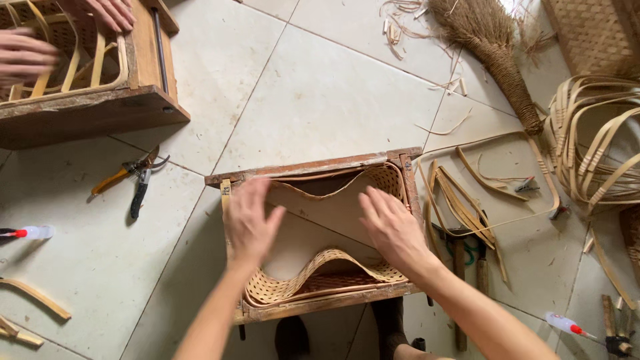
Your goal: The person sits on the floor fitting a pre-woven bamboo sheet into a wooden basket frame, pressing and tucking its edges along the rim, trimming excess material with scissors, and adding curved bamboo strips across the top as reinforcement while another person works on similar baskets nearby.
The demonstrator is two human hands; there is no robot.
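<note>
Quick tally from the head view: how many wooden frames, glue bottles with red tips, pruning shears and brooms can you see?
Wooden frames: 2
Glue bottles with red tips: 2
Pruning shears: 1
Brooms: 1
Total: 6

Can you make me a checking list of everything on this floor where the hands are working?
Surface: pale tiled floor.
Job's things: wooden frame holding a woven basket with a tan sheet inside.
Clutter: pruning shears, cane strips, broom, small squeeze bottles.
Grippers: left hand and right hand press flat on the sheet.
Cables: nothing seen.
Surroundings: another person's hands at a second frame.
</note>
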